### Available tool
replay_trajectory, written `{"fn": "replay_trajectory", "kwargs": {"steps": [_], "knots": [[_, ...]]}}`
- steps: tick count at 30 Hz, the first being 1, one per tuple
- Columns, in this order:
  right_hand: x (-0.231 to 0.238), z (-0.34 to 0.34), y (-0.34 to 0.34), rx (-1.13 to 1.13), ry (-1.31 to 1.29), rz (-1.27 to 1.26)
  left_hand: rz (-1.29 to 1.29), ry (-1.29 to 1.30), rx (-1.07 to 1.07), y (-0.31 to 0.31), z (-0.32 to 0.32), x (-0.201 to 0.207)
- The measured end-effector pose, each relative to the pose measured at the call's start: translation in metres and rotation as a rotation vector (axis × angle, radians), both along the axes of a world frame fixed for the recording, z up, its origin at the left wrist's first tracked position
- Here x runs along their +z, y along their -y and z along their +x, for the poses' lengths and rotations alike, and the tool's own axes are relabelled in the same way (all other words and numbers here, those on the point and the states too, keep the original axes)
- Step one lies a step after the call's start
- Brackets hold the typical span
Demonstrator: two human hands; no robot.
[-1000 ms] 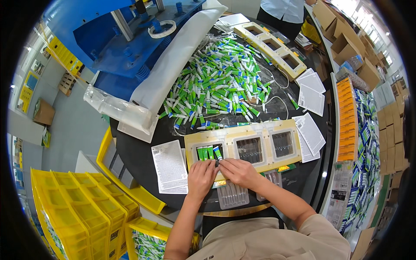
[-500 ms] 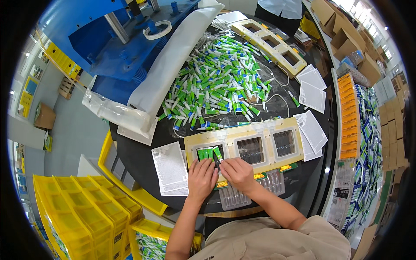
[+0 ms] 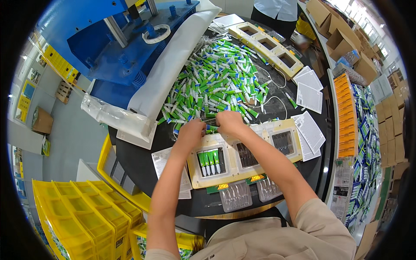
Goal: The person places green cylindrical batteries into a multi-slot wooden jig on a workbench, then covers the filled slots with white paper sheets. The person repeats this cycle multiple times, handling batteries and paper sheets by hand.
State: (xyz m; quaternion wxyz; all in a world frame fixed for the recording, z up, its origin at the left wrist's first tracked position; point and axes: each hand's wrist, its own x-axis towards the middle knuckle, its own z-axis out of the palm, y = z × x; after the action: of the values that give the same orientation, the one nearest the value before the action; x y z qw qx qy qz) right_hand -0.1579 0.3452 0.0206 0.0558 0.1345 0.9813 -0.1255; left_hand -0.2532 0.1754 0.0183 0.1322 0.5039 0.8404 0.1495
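My left hand [image 3: 191, 133] and my right hand [image 3: 230, 124] are at the near edge of a heap of small green-and-white tubes [image 3: 216, 82]. Fingers on both hands are curled closed among the tubes; what they grip, if anything, is hidden. Just below my hands lies a cream frame [image 3: 262, 171] with three windows. Several tubes [image 3: 209, 162] stand side by side in its left window, white tips toward me. Clear ribbed plastic trays [image 3: 247, 149] show in the middle and right windows. My right forearm crosses over the frame.
White printed cards [image 3: 310, 134] lie beside the frame on the black round table [image 3: 143, 167]. A second cream frame [image 3: 266, 45] lies at the far side. A blue press [image 3: 108, 56] stands at left. Yellow crates [image 3: 82, 212] are lower left. A person [image 3: 277, 11] stands beyond the table.
Both hands have moved away from the frame's left window, up to the tube heap. The tubes in that window now lie uncovered in an even row.
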Motion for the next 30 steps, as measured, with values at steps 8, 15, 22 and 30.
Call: {"fn": "replay_trajectory", "kwargs": {"steps": [8,15,22,30], "knots": [[0.015,0.03,-0.012,-0.132,-0.293,-0.259,-0.117,-0.231,-0.123,-0.018,-0.024,-0.003],[0.023,0.143,0.054,0.2,-0.722,-0.069,0.496,0.263,0.344,0.045,0.03,0.029],[-0.008,0.15,0.084,0.234,-0.602,0.064,0.597,0.547,0.553,0.096,0.111,0.035],[-0.007,0.15,0.099,0.188,-0.535,-0.034,0.565,0.6,0.607,0.112,0.137,0.03]]}}
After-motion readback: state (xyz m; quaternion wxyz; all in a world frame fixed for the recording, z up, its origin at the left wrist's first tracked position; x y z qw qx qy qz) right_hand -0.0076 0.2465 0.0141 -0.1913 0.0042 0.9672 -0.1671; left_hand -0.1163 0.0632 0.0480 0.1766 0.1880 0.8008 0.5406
